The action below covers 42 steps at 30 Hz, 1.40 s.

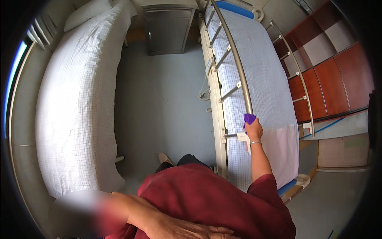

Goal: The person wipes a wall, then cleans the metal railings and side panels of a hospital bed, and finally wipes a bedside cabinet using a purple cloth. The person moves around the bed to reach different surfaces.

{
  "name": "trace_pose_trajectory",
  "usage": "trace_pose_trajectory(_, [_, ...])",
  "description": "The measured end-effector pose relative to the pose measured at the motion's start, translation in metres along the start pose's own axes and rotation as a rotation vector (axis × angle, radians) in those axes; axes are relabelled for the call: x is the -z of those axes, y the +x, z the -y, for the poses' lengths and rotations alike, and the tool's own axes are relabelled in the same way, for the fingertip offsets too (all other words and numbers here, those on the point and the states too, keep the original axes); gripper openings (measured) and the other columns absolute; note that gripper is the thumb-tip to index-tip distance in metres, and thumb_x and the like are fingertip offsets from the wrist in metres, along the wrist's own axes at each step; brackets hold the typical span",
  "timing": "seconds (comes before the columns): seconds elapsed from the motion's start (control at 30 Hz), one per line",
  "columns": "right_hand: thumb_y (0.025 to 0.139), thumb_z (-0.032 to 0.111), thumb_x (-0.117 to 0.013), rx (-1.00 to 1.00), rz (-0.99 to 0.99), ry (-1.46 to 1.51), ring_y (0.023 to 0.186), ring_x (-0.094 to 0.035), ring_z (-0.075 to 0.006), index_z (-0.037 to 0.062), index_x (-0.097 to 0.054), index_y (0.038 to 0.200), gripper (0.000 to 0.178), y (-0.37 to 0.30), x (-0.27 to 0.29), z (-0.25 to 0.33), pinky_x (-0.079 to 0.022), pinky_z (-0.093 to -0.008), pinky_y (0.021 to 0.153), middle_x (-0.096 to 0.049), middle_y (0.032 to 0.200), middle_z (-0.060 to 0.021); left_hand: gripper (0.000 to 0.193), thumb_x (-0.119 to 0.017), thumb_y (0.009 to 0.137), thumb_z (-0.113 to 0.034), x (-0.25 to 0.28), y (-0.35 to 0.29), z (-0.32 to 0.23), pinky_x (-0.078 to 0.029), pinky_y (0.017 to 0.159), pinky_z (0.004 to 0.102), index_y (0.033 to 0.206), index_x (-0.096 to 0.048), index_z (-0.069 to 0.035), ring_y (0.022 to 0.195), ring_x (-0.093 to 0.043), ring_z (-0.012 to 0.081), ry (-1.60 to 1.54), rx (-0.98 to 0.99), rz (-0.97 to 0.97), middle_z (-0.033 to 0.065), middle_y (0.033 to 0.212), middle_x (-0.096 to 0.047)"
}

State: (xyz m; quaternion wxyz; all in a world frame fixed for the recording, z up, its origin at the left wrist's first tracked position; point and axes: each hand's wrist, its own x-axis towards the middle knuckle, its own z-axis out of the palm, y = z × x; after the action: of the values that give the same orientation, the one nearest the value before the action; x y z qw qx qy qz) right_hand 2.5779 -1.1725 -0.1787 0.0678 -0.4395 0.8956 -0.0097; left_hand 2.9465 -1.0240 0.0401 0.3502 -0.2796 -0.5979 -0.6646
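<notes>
One cloth (249,118) (purple), two bed rails (240,65)

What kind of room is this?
Probably a hospital or care-home room. The bed on the right has long side rails, a second bed stands on the left, and a small grey cabinet sits between them.

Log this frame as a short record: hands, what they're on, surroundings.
Right hand: closed on purple cloth, at the bed rail
Left hand: fingers extended, across the maroon shirt; no object visible in it
Right bed: checked sheet, rails along both sides
Left bed: white checked sheet, pillow at far end
Between beds, far end: grey cabinet
Far right: red-brown shelving unit
</notes>
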Motion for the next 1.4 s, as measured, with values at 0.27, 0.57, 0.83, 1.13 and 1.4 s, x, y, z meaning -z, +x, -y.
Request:
trace_pose_trajectory(0.27, [0.076,0.033,-0.064,0.145,-0.133,-0.088,0.085,-0.061,-0.0354,0.0013,-0.047,0.102,0.045,0.030,-0.009,0.027,-0.048,-0.0420,0.075,-0.062,0.090,-0.0197,0.033,-0.045,0.091,-0.031,0.046,-0.008,-0.014,-0.031,0.092,0.0581,0.104,-0.058,-0.003,0.112,-0.041,0.0473,0.035,0.014,-0.014,0.0191,0.121,-0.047])
trace_pose_trajectory(0.57, [0.079,0.035,-0.061,0.152,-0.073,-0.028,0.087,-0.060,-0.0342,0.0018,-0.047,0.101,0.043,0.125,-0.005,0.108,-0.048,-0.0416,0.075,-0.060,0.093,-0.0193,0.029,-0.046,0.090,-0.030,0.150,0.000,-0.014,-0.032,0.089,0.0574,0.095,-0.061,-0.006,0.108,-0.044,0.0458,-0.044,0.039,0.007,0.0175,0.114,-0.052])
trace_pose_trajectory(0.83, [0.080,0.032,-0.061,0.162,-0.058,-0.021,0.089,-0.060,-0.0350,0.0008,-0.046,0.105,0.043,0.222,0.000,0.199,-0.048,-0.0412,0.078,-0.058,0.098,-0.0201,0.029,-0.047,0.090,-0.031,0.281,0.014,-0.009,-0.036,0.084,0.0543,0.090,-0.062,-0.006,0.100,-0.048,0.0425,-0.094,0.060,-0.003,0.0154,0.105,-0.055])
trace_pose_trajectory(1.13, [0.080,0.029,-0.062,0.226,-0.098,0.011,0.089,-0.060,-0.0343,0.0005,-0.045,0.103,0.041,0.316,-0.001,0.286,-0.049,-0.0403,0.077,-0.058,0.098,-0.0207,0.030,-0.048,0.090,-0.033,0.390,0.043,-0.006,-0.040,0.079,0.0509,0.085,-0.062,-0.007,0.092,-0.053,0.0387,-0.143,0.060,-0.033,0.0130,0.095,-0.058])
trace_pose_trajectory(1.4, [0.078,0.029,-0.064,0.235,-0.161,-0.009,0.088,-0.060,-0.0330,0.0013,-0.044,0.105,0.043,0.399,-0.001,0.362,-0.050,-0.0391,0.077,-0.058,0.097,-0.0194,0.031,-0.049,0.090,-0.034,0.488,0.043,-0.006,-0.043,0.075,0.0478,0.081,-0.063,-0.008,0.084,-0.057,0.0354,-0.212,0.030,-0.071,0.0109,0.086,-0.061])
